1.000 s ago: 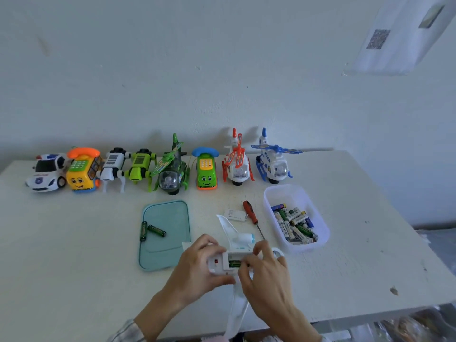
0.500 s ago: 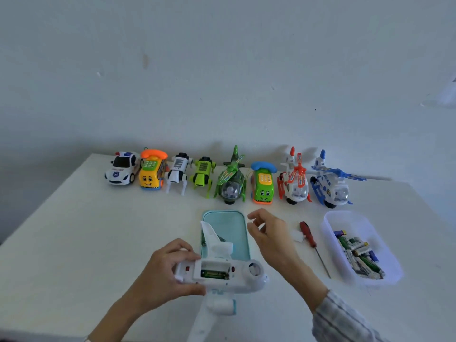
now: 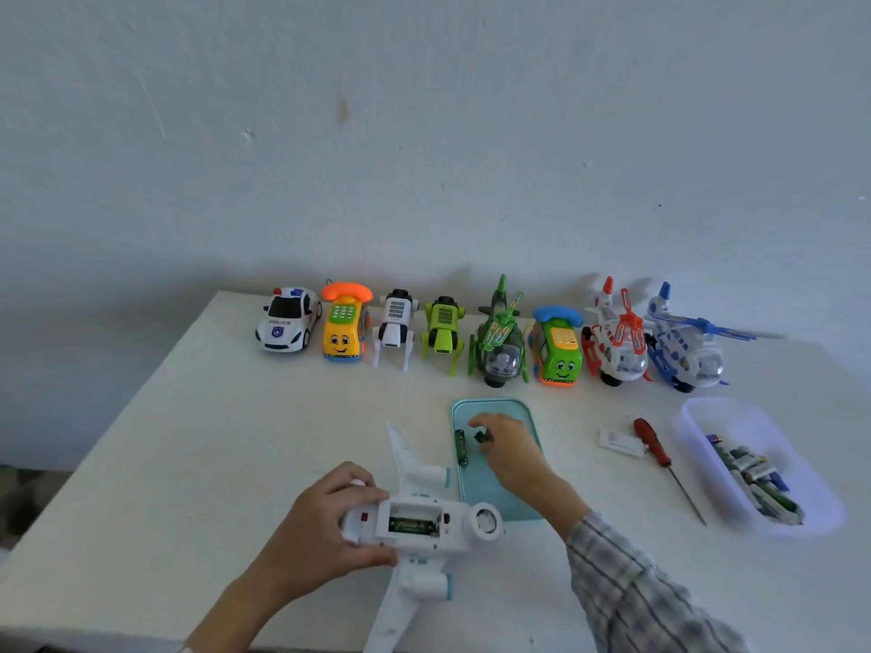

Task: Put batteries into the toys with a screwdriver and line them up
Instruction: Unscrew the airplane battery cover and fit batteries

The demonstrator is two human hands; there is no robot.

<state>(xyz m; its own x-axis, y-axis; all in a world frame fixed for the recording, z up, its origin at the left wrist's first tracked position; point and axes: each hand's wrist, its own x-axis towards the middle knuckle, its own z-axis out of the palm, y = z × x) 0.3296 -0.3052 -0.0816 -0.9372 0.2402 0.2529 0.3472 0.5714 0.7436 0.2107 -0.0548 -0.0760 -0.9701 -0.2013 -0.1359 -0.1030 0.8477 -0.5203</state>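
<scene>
The left hand (image 3: pixel 325 520) gripped the tail end of a white toy plane (image 3: pixel 424 525) low in the frame, just left of centre, fingers curled over the top and thumb underneath. The plane lay belly-up on the white table (image 3: pixel 165 487), its battery bay (image 3: pixel 414 523) open with one green cell seated inside; one wing ran up toward the middle of the frame, the other down to the table's near edge at the bottom.

The right hand (image 3: pixel 511 452) reached over the teal tray (image 3: pixel 528 417) at centre, fingertips pinching a dark battery (image 3: pixel 480 436). A second green battery (image 3: pixel 460 447) lay lengthwise on the tray just left of that hand, near the tray's left rim.

Along the far edge of the table, across the middle of the frame, eight toys stood in a row (image 3: pixel 495 337), nearly touching one another, from a police car (image 3: pixel 287 320) at the left to a blue helicopter (image 3: pixel 683 346) at the right.

At centre right, a red-handled screwdriver (image 3: pixel 657 452) lay angled, tip toward lower right, with a small white cover piece (image 3: pixel 622 444) just beside its handle. Further right, a clear bin of batteries (image 3: pixel 754 468) sat close to the table's right edge.

Bare tabletop spread over the left third of the frame, between the row and the left hand, and in the strip between the tray and the screwdriver.
</scene>
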